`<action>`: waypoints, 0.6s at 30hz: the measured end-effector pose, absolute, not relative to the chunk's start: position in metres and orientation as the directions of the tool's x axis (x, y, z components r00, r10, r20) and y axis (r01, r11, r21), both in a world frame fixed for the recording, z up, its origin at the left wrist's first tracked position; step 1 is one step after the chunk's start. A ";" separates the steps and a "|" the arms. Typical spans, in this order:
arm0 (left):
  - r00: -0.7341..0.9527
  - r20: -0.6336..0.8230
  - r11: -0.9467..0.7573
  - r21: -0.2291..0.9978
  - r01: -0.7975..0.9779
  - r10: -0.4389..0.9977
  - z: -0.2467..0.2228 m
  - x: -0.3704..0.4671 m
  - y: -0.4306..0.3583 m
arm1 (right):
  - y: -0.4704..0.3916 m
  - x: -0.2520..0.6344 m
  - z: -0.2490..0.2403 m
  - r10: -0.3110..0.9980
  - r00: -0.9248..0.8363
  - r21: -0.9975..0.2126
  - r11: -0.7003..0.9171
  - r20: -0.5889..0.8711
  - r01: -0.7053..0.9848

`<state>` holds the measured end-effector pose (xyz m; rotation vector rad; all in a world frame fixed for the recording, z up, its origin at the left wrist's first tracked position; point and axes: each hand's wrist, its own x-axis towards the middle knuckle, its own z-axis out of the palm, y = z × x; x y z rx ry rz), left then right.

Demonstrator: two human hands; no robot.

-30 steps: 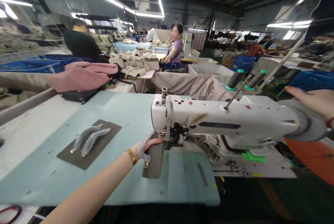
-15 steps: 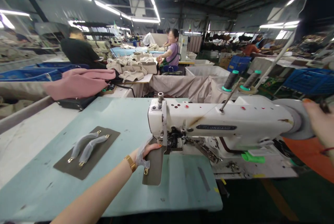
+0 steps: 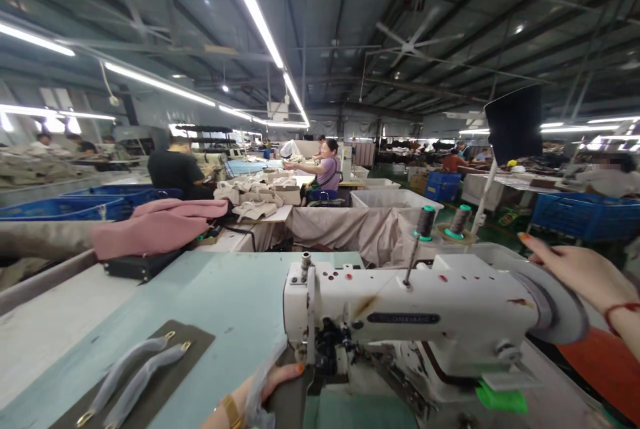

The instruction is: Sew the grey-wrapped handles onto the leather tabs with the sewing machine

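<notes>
A white sewing machine stands on a pale green tabletop. My left hand rests on a grey-brown panel beside the needle area, thumb stretched toward the presser foot; a plastic-wrapped strap lies over this hand, and its other fingers are hidden. My right hand is at the top of the handwheel, thumb raised and other fingers mostly out of sight behind the palm. At the lower left, two wrapped straps with gold clasps lie on another grey-brown panel.
Pink fabric lies on a black item at left. Thread cones stand behind the machine. Beyond are pale bag pieces, a white bin, blue crates and seated people.
The view has tilted up, so the table and machine appear lower. My right hand has moved up over the handwheel's top. My left hand stays by the needle area on the panel.
</notes>
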<state>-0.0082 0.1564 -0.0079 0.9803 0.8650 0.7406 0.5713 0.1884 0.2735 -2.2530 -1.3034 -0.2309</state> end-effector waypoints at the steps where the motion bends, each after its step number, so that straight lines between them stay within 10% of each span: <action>1: 0.455 -0.264 0.360 0.922 -0.139 0.851 -0.010 -0.009 0.157 | 0.197 0.565 0.279 0.792 0.522 -0.334 -0.422 0.317 0.843; 5: 0.407 -0.278 0.342 0.935 -0.092 0.870 -0.017 -0.011 0.161 | 0.208 0.555 0.271 0.837 0.516 -0.343 -0.438 0.184 0.831; 18: 0.385 -0.386 0.441 0.895 -0.063 0.838 0.001 -0.011 0.153 | 0.161 0.534 0.231 0.582 0.595 -0.518 -0.319 0.554 0.794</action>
